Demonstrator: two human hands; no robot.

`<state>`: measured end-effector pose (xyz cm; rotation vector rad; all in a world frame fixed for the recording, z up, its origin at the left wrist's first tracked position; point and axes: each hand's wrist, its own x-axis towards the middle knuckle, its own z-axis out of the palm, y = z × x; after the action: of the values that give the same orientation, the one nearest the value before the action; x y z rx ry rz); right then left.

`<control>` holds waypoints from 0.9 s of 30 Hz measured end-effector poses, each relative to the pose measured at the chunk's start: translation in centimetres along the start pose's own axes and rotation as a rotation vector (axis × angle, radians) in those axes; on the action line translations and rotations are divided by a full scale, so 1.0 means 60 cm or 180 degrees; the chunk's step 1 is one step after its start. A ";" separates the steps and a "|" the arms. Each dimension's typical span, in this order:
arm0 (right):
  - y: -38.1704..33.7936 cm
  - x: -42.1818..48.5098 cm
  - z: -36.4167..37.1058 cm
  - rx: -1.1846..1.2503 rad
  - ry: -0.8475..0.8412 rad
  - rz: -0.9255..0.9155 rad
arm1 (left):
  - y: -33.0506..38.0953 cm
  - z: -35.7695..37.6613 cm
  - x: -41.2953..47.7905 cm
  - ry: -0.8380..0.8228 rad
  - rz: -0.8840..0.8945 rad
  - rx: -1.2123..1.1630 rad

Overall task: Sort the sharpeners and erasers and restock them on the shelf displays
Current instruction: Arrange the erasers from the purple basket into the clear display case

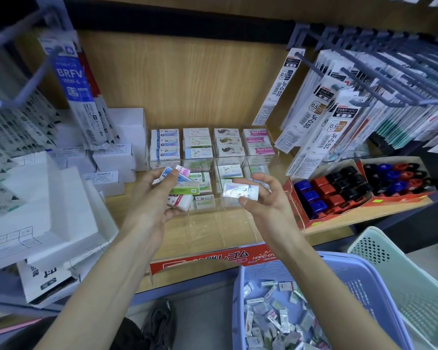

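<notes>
My left hand (154, 195) grips a fanned stack of several wrapped erasers (181, 184), with blue, pink, green and white sleeves. My right hand (261, 198) pinches a single wrapped eraser (240, 191) with a shiny sleeve, just in front of the clear acrylic eraser display (238, 160). The display's back rows hold stacked erasers in four columns; its front compartments are partly filled. Red, blue and black sharpeners (331, 193) sit in red cardboard trays to the right.
A purple basket (359, 274) at lower right holds several loose wrapped erasers. A pale green basket (402, 261) stands beside it. White boxes (61, 203) are piled at left. Hanging pen refill packs (339, 109) crowd the right and upper left.
</notes>
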<state>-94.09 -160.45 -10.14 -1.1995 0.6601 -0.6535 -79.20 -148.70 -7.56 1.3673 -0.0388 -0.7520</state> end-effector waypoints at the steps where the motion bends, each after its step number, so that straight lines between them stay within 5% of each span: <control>1: 0.000 -0.001 0.001 -0.0005 0.0002 0.0006 | 0.000 -0.001 0.000 0.0004 0.0001 0.0008; 10: 0.005 0.002 -0.007 0.0515 0.0304 0.0213 | 0.006 -0.010 0.003 0.0155 0.0067 -0.0039; 19: -0.001 0.050 0.075 -0.0733 0.0604 0.0068 | 0.020 -0.053 0.012 0.0431 0.0245 -0.0108; 27: 0.027 0.115 0.139 -0.2820 0.0931 -0.0413 | 0.024 -0.078 0.016 0.0448 0.0293 -0.0227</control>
<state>-83.13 -160.18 -10.55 -1.9944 1.1929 -0.6677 -75.77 -145.12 -7.79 1.3381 0.0355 -0.5738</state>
